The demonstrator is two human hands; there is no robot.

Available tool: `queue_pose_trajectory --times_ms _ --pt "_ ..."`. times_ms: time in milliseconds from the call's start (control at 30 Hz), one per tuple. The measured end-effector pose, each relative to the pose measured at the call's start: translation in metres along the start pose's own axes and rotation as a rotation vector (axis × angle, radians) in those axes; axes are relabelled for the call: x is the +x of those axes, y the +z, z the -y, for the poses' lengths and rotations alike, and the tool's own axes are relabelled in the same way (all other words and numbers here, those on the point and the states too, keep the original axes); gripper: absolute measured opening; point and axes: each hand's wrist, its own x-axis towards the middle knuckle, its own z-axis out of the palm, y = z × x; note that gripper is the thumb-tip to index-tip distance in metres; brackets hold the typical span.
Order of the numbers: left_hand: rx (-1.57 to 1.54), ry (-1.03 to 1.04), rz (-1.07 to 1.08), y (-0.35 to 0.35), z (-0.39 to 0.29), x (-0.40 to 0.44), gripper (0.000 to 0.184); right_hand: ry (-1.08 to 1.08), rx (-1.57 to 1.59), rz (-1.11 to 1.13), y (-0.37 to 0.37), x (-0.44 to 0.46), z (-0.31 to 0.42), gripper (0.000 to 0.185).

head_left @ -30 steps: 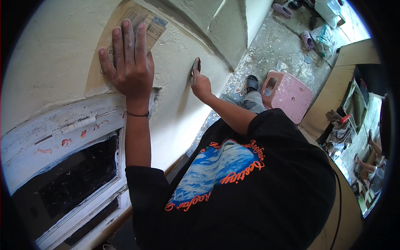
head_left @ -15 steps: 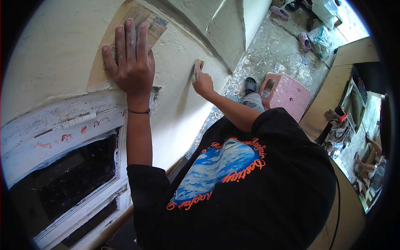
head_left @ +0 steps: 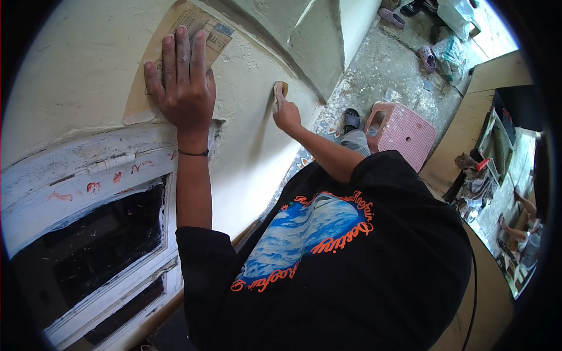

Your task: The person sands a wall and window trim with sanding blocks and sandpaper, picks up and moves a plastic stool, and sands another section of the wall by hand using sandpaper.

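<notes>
Fingers stretched out and slightly spread, my left hand [head_left: 186, 99] lies flat on a brown printed sheet [head_left: 137, 96] against the cream wall [head_left: 240, 88]. The sheet's curved edge and printed markings show around my fingers. Farther right, my right hand [head_left: 287, 114] is closed round a small brown block [head_left: 283, 89] at the same wall. Its index finger extends along the block, and its other fingers are partly hidden. A shadow falls on the wall beside it.
Below the sheet is a white window frame [head_left: 132, 167] with orange marks. A pink stool [head_left: 404, 136] stands on the floor near a sandalled foot [head_left: 352, 120]. Shoes, plastic bags [head_left: 452, 58], and a brown panel [head_left: 456, 128] are beyond. Another person's leg [head_left: 515, 232] shows far right.
My right hand has shifted slightly, and the small block is turned so more of its brown side shows. My left hand stays flat on the sheet, with only a slight shift in view.
</notes>
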Motion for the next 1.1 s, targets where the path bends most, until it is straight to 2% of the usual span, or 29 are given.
queue_pose_trajectory --times_ms 133,200,267,300,333,400,433,533,567,633,800,867,967,1100 --pt "0.016 -0.006 0.021 -0.002 -0.001 -0.001 0.061 -0.211 0.180 -0.005 -0.039 -0.029 0.081 0.071" --pt "0.016 -0.005 0.032 -0.001 0.000 0.000 0.061 -0.236 0.148 -0.002 -0.032 -0.025 0.067 0.070" --pt "-0.004 -0.012 0.017 0.002 -0.001 -0.002 0.053 -0.309 0.003 -0.052 -0.015 -0.009 0.025 0.072" --pt "-0.004 -0.012 0.016 0.002 0.000 -0.001 0.053 -0.183 -0.085 -0.011 -0.016 -0.005 0.016 0.072" --pt "-0.002 -0.010 0.016 0.002 0.000 -0.002 0.053 -0.180 -0.084 -0.009 -0.009 0.000 0.001 0.072" --pt "-0.005 -0.006 0.013 0.001 -0.001 -0.003 0.053 -0.026 -0.056 -0.032 0.004 0.011 -0.022 0.071" --pt "0.011 -0.002 0.002 0.000 -0.001 -0.001 0.054 -0.032 -0.044 -0.020 -0.016 0.003 0.003 0.071" --pt "0.029 -0.002 0.020 -0.002 -0.001 0.001 0.056 -0.265 0.091 -0.035 -0.040 -0.021 0.067 0.070" --pt "0.039 -0.002 0.032 -0.002 -0.001 0.001 0.055 -0.264 0.089 -0.032 -0.038 -0.021 0.065 0.070" --pt "0.026 -0.003 0.017 0.000 -0.001 -0.001 0.056 -0.409 0.098 -0.152 -0.028 -0.016 0.058 0.069" --pt "0.007 -0.011 0.012 0.001 -0.001 -0.002 0.051 -0.298 -0.069 -0.068 -0.011 0.004 0.004 0.062" --pt "0.033 -0.001 -0.001 0.000 -0.001 -0.001 0.058 -0.231 -0.072 0.004 -0.029 0.000 0.016 0.067" --pt "-0.011 -0.009 -0.012 0.000 0.000 -0.001 0.060 -0.174 -0.007 -0.040 -0.035 -0.015 0.054 0.065" --pt "-0.007 -0.008 0.001 -0.002 0.000 -0.001 0.060 -0.297 0.036 0.011 -0.049 -0.028 0.084 0.068"
